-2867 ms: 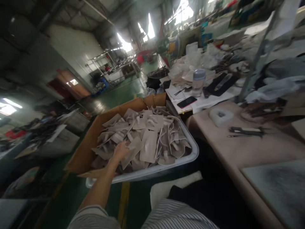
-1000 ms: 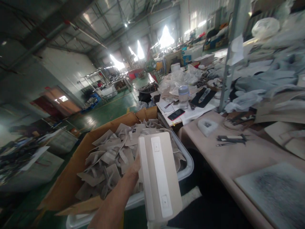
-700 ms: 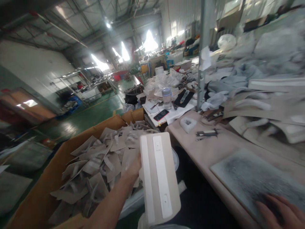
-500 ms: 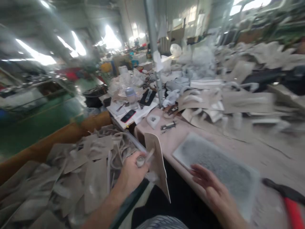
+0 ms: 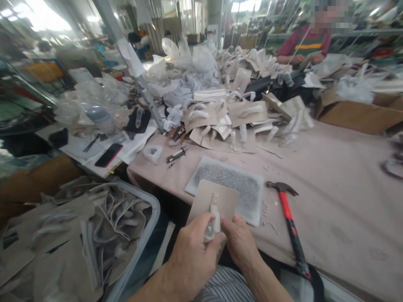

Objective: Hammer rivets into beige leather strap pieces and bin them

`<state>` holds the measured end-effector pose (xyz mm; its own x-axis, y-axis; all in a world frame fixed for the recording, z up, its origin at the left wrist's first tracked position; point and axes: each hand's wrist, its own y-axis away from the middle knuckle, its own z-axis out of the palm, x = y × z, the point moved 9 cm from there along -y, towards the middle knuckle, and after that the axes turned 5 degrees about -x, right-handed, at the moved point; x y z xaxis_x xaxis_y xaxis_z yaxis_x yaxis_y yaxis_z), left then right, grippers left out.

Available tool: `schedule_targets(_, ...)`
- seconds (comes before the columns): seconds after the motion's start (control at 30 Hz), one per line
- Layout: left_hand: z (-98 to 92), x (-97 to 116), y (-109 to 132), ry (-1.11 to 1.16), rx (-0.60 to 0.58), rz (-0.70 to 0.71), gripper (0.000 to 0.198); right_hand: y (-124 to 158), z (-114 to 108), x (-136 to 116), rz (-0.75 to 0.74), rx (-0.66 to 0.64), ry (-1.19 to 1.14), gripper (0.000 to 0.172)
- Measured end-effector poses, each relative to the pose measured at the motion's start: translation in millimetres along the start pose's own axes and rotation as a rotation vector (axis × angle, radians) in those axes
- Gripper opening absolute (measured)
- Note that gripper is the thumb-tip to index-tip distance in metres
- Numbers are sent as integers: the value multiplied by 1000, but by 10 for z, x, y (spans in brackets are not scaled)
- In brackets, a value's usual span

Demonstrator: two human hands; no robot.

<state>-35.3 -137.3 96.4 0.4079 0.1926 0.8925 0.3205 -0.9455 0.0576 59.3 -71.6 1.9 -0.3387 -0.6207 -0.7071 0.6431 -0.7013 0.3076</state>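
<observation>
A flat beige panel point(image 5: 222, 191), perhaps leather, is held upright in front of me, with a strap point(image 5: 215, 216) attached to its face. My left hand point(image 5: 197, 247) is closed round the strap side of the panel, and a round piece wrapped in clear plastic point(image 5: 209, 230) shows between its fingers. At the panel's right edge, my right hand point(image 5: 242, 239) is closed too, thumb on the near face. Just behind the panel lies a grey slab point(image 5: 248, 197) with a worn, speckled top. To its right rests a claw hammer point(image 5: 285, 205) with a red and black handle.
On the left, a bin point(image 5: 153, 214) holds several beige panels point(image 5: 63, 226). More strapped panels point(image 5: 226, 142) are heaped at the back of the table. Beside a small bag point(image 5: 153, 154) lie calipers point(image 5: 176, 155); a phone point(image 5: 108, 155) is further left. A co-worker point(image 5: 304, 44) is beyond, near a cardboard box point(image 5: 355, 111).
My view has swung right. The left hand has brought the panel over toward the slab, and my right hand, open and apart before, now grips the panel's edge.
</observation>
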Motion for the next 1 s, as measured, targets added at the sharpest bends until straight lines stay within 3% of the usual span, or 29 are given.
schedule_targets(0.47, 69, -207, -84, 69, -48, -184, 21, 42, -136, 35, 22, 37, 71, 46)
schedule_targets(0.57, 64, -413, -249, 197, -46, -310, 34, 5, -413, -136, -39, 155, 277, 49)
schedule_targets(0.67, 103, -634, -462, 447, -46, -397, 49, 48, -807, -384, -85, 319, 532, 42)
schedule_targets(0.73, 182, -730, -579, 634, -70, -420, 56, 142, -1031, -429, -54, 363, 581, 38)
schedule_targets(0.87, 435, -849, -609, 871, -172, -484, 65, 471, -1273, -107, 72, 346, 340, 49)
schedule_targets(1.0, 705, -939, -473, 895, -299, -532, 62, 783, -1309, 379, 151, 365, 22, 56)
